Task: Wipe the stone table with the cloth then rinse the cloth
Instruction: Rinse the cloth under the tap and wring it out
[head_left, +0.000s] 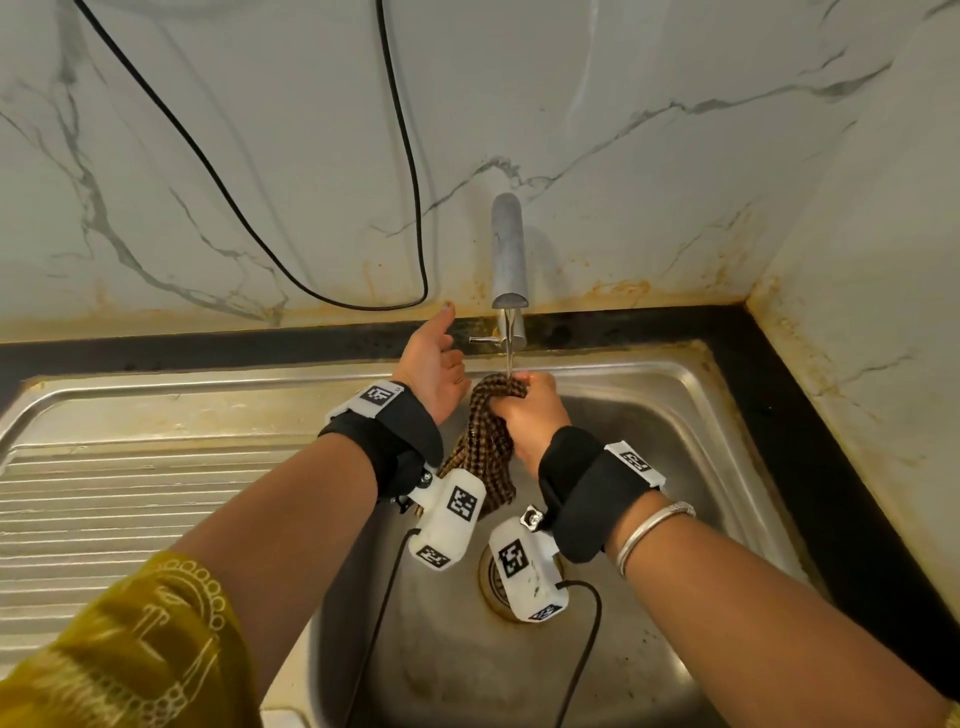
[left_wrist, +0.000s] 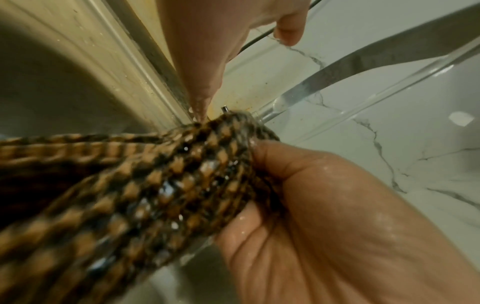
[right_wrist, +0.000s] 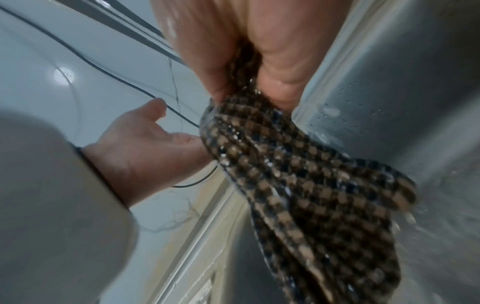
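Observation:
A brown and black checked cloth (head_left: 488, 431) hangs wet over the steel sink basin (head_left: 675, 467). My right hand (head_left: 530, 410) grips its bunched top, fingers curled round it, right under the stream from the metal tap (head_left: 509, 254). In the right wrist view the cloth (right_wrist: 311, 185) trails down from my right hand (right_wrist: 249, 61), dripping. My left hand (head_left: 436, 364) is open, palm up, just left of the cloth and apart from it, near the tap lever (head_left: 483, 340). The left wrist view shows the soaked cloth (left_wrist: 168, 185) held by the right hand (left_wrist: 324, 205).
Water runs from the tap spout into the basin, above the drain (head_left: 491, 587). A ribbed draining board (head_left: 130, 509) lies to the left. A black stone counter edge (head_left: 810, 426) frames the sink. A black cable (head_left: 311, 218) loops down the marble wall.

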